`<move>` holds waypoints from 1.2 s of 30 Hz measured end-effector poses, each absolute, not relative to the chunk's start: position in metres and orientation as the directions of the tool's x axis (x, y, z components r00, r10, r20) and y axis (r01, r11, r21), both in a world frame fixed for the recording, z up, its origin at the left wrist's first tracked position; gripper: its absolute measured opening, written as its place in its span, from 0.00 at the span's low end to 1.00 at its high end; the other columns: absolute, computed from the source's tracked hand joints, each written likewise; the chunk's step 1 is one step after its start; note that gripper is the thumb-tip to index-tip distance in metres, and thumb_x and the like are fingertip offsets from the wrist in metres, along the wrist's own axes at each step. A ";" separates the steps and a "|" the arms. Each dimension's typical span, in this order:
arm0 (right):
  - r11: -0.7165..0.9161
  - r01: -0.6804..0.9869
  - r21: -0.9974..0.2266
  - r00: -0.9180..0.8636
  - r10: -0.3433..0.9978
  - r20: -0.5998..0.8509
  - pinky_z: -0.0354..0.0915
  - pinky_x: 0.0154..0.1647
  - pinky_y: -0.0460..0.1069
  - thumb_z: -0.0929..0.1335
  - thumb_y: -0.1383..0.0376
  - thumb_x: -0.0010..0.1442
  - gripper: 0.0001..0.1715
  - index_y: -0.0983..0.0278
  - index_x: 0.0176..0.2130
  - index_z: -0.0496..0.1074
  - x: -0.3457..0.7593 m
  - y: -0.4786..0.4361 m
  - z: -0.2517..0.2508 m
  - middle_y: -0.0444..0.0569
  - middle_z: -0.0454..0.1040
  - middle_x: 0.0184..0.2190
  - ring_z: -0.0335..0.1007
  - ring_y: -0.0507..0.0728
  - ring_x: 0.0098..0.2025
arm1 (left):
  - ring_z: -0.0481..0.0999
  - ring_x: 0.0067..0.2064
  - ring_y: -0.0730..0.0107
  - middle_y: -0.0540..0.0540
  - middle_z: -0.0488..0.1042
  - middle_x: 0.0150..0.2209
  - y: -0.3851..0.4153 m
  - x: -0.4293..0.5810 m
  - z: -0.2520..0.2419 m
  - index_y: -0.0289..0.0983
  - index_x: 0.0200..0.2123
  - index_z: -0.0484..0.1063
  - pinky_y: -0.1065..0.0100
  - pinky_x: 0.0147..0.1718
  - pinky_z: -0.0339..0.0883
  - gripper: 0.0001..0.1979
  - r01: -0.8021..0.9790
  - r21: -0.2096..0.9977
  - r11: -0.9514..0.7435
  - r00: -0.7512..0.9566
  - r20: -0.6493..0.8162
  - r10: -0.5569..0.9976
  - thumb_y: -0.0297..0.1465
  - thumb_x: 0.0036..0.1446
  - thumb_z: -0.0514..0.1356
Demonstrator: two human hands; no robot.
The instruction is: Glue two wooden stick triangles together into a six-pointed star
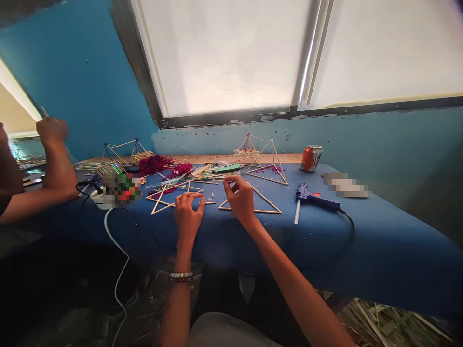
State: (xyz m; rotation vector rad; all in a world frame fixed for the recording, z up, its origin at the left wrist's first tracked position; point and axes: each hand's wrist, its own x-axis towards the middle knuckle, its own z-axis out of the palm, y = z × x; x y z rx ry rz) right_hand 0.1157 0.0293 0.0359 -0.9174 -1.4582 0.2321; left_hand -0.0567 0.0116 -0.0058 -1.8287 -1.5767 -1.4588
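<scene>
- Sticks of pale wood make up most of what lies on the blue-covered bench. Two shapes stay flat: a stick triangle ahead of your right grip and crossed stick triangles ahead of your left grip.
- Three-dimensional stick frames already stand at the back: a pyramid frame, a smaller frame tied with purple yarn, and a low frame toward the left.
- Your right grip is half curled, fingertips at the triangle's apex; you cannot tell whether they pinch it. Your left grip is half curled above the crossed triangles; you cannot tell whether it holds a stick.
- Blue cloth runs from your wrists to the bench's rounded front edge, where it drops away.
- Room narrows to your left: magenta yarn, a white cable and a co-worker's raised hand sit there.
- To your right lie a glue gun with its cord, and an orange soda can stands behind it.
</scene>
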 end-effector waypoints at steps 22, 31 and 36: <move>-0.159 -0.791 -0.591 -0.219 0.975 0.031 0.65 0.19 0.40 0.79 0.64 0.51 0.17 0.61 0.43 0.83 0.118 -0.092 0.018 0.53 0.82 0.47 0.65 0.46 0.25 | 0.70 0.52 0.49 0.42 0.76 0.47 0.006 -0.058 -0.006 0.43 0.35 0.79 0.50 0.53 0.68 0.04 0.896 0.303 -0.325 -0.066 0.814 0.577 0.32 0.59 0.63; -0.083 -0.867 -0.492 -0.088 0.996 -0.013 0.57 0.15 0.40 0.80 0.60 0.48 0.19 0.61 0.41 0.80 0.134 -0.115 -0.005 0.38 0.68 0.24 0.56 0.45 0.20 | 0.68 0.56 0.50 0.42 0.73 0.49 0.000 -0.060 -0.004 0.42 0.35 0.77 0.53 0.55 0.69 0.07 0.905 0.294 -0.308 -0.038 0.776 0.630 0.26 0.56 0.61; -0.151 -0.854 -0.498 -0.078 0.983 -0.165 0.59 0.18 0.41 0.82 0.60 0.41 0.22 0.59 0.36 0.77 0.136 -0.125 -0.008 0.37 0.63 0.23 0.56 0.46 0.21 | 0.68 0.56 0.51 0.43 0.73 0.49 0.002 -0.058 -0.004 0.42 0.36 0.77 0.53 0.56 0.69 0.07 0.903 0.323 -0.284 -0.074 0.766 0.639 0.26 0.55 0.62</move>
